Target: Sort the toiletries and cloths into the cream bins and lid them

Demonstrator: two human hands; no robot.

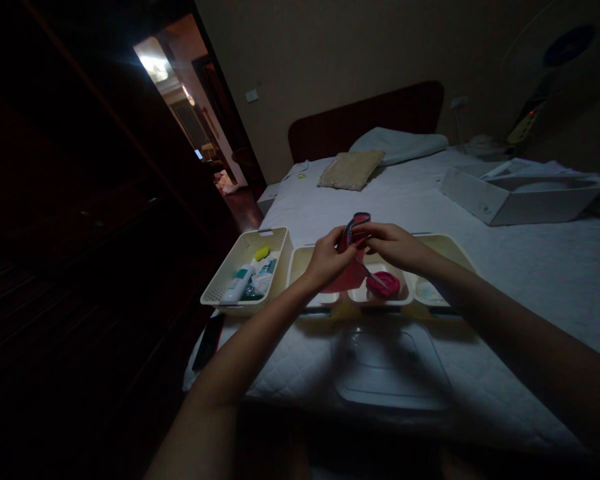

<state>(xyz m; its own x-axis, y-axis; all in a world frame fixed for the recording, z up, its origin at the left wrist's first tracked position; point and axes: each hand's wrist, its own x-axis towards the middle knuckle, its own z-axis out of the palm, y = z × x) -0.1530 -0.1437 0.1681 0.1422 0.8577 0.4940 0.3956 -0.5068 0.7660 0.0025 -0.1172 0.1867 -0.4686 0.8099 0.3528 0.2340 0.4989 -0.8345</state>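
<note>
Both my hands hold a small red cloth item (354, 230) up above a cream divided tray (457, 252) on the bed. My left hand (326, 259) pinches its lower left side. My right hand (387, 243) grips its upper right edge, fingers closed. A loose red flap hangs down between my hands. In the tray's middle compartment, just below my right hand, lies another rolled red item (383, 285). What the held item is exactly is too dim to make out.
A cream perforated basket (229, 277) with small bottles and a yellow thing stands left of the tray. A clear plastic lid (390, 363) lies near the bed's front edge. A dark phone (209, 341) lies at the bed's left edge. A white cardboard box (510, 195) and pillows are farther back.
</note>
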